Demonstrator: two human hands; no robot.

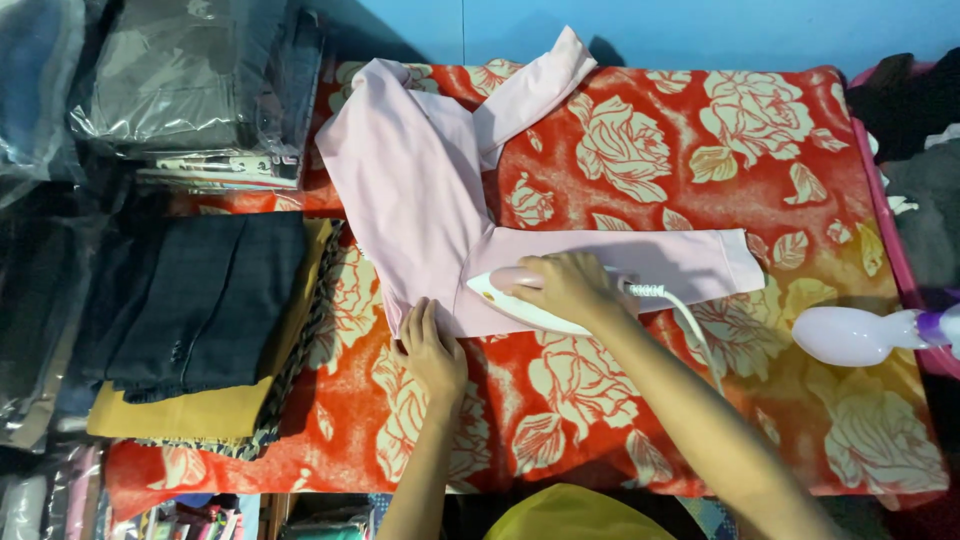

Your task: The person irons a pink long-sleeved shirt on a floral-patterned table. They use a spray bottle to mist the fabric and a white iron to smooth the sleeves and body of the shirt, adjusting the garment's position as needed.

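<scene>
Spray bottle and folded clothes flanking garment.

Bright, even overhead light; dim, soft left edge.

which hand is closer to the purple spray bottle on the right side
Right. The right hand grips the iron, partway toward the spray bottle; the left hand presses the pink garment farther away.

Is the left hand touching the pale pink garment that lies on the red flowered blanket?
Touching. The head view shows the left hand flat on the pale pink garment, its fingertips overlapping the fabric edge beside the white iron.
</scene>
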